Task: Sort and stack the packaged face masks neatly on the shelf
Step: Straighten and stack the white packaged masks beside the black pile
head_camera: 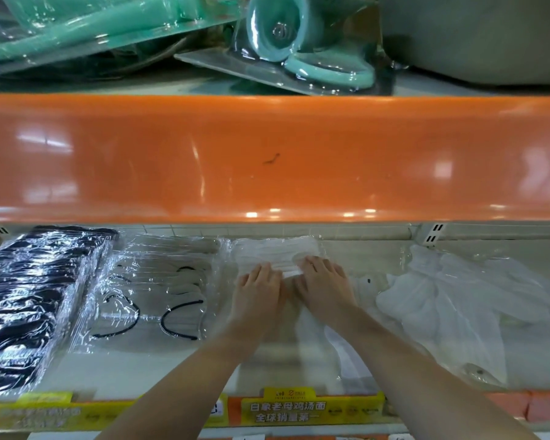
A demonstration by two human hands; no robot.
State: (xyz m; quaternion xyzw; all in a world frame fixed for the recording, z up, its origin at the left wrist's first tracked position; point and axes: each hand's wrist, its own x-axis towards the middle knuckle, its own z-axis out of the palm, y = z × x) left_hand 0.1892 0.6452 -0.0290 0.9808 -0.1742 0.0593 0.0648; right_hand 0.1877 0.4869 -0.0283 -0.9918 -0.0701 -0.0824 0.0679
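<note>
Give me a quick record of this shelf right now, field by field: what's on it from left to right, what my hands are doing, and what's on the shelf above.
left stack: black masks in clear wrap
next stack: grey masks with black ear loops
centre: white mask pack, toward the shelf's back
left hand: resting flat on the white mask pack
right hand: resting flat on the same pack
right side: loose white bagged items, unsorted
shelf above: teal plastic goods in clear packaging
shelf edge: yellow price label

Bright overhead light; glare streaks on orange shelf edge (267, 160) and plastic wrap; forearms blurred; wide-angle bowing.
</note>
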